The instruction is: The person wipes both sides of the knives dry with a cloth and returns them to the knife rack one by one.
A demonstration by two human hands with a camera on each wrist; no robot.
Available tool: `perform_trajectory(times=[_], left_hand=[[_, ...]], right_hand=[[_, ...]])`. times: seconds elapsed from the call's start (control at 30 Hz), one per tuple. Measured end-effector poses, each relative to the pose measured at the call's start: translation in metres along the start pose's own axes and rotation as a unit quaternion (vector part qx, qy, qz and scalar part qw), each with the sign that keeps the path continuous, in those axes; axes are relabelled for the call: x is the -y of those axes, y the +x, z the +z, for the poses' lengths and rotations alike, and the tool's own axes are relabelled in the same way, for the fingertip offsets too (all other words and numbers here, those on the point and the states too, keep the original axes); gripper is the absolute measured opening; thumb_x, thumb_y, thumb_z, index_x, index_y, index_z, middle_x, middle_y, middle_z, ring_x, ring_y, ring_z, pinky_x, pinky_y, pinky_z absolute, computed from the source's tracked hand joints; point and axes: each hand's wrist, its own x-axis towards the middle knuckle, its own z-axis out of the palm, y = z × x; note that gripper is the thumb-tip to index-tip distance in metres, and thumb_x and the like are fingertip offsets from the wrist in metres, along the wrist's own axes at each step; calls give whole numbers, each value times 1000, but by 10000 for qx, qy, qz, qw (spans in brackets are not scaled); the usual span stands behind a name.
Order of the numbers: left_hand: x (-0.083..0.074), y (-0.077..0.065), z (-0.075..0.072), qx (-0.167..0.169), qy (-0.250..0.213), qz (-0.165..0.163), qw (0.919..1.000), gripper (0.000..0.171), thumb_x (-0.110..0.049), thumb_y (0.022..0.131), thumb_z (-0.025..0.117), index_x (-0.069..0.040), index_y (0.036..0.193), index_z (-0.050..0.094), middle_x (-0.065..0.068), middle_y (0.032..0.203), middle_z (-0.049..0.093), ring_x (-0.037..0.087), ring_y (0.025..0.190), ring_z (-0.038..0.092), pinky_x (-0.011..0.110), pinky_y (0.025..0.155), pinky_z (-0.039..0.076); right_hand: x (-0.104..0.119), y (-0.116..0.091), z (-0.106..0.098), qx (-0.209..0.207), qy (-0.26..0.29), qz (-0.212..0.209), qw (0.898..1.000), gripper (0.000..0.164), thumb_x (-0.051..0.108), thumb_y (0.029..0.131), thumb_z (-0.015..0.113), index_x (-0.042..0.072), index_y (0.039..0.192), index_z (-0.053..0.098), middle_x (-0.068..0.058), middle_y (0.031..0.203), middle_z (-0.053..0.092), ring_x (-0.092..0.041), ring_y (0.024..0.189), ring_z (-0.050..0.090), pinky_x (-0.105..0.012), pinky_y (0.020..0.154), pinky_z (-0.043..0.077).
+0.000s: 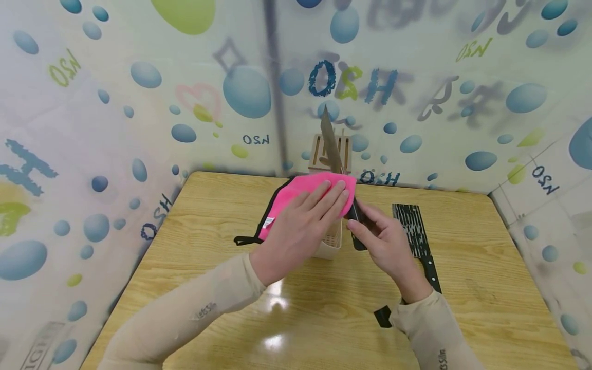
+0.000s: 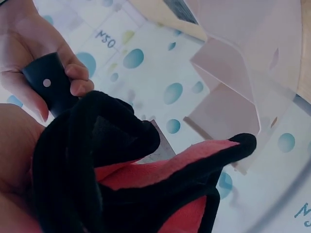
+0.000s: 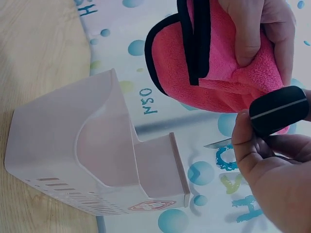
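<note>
We see a knife raised point-up above the table, right hand gripping its handle, left pinching soft pink cloth against it; stiff, likely sharp, it seems safest held by the handle.

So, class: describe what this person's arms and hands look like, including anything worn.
The left sleeve and right sleeve are cream, close-fitting, ending near the wrists, with small dark lettering on each. The left hand and right hand are bare, without gloves.

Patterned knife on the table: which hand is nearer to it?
Right. The right hand appears just beside the patterned knife in the head view; the left hand is farther, on the pink cloth.
</note>
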Motion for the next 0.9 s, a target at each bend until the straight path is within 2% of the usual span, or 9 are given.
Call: perform_trajectory(times=[0.23, 0.4, 0.53, 0.73, 0.9], left_hand=[[-5, -3, -1, 1, -78, 88, 9999, 55, 0, 102, 57, -3, 156, 44, 13, 161, 43, 29, 148, 44, 39, 117, 43], [-6, -3, -3, 12, 0, 139, 9999, 56, 1, 101, 56, -2, 156, 44, 14, 161, 44, 30, 148, 43, 39, 118, 42], [-5, -3, -4, 47, 28, 126, 9999, 55, 1, 101, 55, 0, 156, 43, 16, 161, 43, 31, 149, 42, 40, 120, 39], [-3, 0, -6, 126, 167, 63, 9998, 58, 0, 100, 56, 2, 156, 41, 18, 162, 41, 32, 150, 40, 40, 123, 34], [2, 2, -6, 166, 321, -49, 9993, 59, -4, 101, 57, 2, 157, 39, 17, 162, 40, 32, 150, 40, 40, 122, 36]], right_hand=[[0, 0, 0, -48, -10, -12, 10000, 48, -6, 99, 61, -10, 146, 50, -31, 134, 61, 0, 100, 67, -16, 83, 58], [0, 0, 0, -117, 210, 20, 9997, 50, -10, 97, 62, -11, 146, 50, -31, 125, 63, -3, 91, 71, -19, 79, 60], [0, 0, 0, -139, 359, 36, 9993, 52, -11, 96, 63, -11, 146, 49, -29, 119, 62, -4, 91, 71, -20, 80, 61], [0, 0, 0, -111, 228, 6, 9997, 53, -13, 94, 65, -13, 145, 51, -28, 116, 60, -4, 91, 68, -15, 75, 58], [0, -1, 0, -104, 68, 35, 9999, 52, -13, 93, 66, -12, 143, 53, -25, 109, 59, -4, 90, 65, -12, 74, 55]])
